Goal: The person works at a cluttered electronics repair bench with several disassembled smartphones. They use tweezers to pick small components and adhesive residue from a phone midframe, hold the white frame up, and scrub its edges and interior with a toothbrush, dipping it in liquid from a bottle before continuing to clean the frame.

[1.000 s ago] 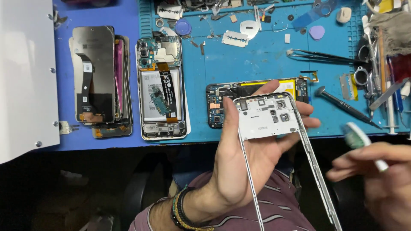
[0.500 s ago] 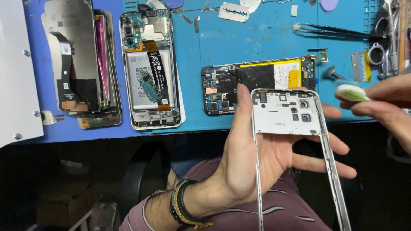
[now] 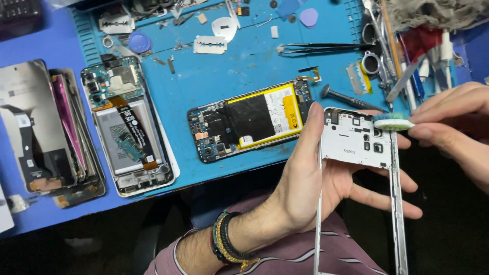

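My left hand (image 3: 316, 183) holds a white phone middle frame (image 3: 356, 145) upright, thumb along its left rail, fingers spread behind it. My right hand (image 3: 451, 122) comes in from the right and grips a toothbrush (image 3: 393, 122) with a white and green head. The bristles touch the top right corner of the frame. An opened phone with a yellow and black battery (image 3: 249, 122) lies on the blue mat (image 3: 244, 66) just beyond my left thumb.
A second opened phone (image 3: 130, 127) and a stack of screen panels (image 3: 51, 132) lie at the left. Tweezers (image 3: 326, 48), razor blades (image 3: 210, 45), a screwdriver (image 3: 351, 99), plastic picks and many tools crowd the mat's back and right side.
The view has shifted left and closer. My right hand moved in from the right and brought the brush head onto the frame's top right corner. My left hand keeps its hold.
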